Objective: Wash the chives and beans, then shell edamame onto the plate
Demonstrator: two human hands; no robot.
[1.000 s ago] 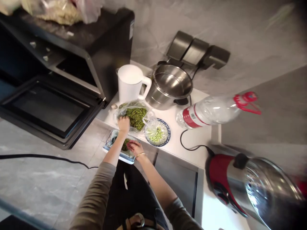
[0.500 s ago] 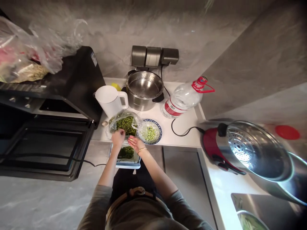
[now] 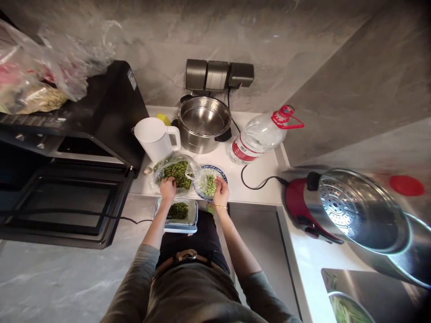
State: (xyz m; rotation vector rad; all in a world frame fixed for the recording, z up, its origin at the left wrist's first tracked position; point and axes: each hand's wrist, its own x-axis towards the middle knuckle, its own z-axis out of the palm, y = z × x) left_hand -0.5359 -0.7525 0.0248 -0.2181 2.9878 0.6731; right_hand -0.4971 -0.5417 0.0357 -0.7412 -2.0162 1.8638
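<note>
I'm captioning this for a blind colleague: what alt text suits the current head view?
A person's right hand is at a blue-rimmed plate of green beans, the left hand at a clear bag of green pods. In front is a container of green pieces; behind stand a white pitcher, steel pot and bottle.

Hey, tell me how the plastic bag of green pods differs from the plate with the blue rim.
The clear plastic bag is soft and crumpled, while the plate is round with a blue-patterned rim. The bag holds dark green pods; the plate carries paler, smaller green beans. The left hand is at the bag, the right hand at the plate. Both sit on the white counter.
</note>
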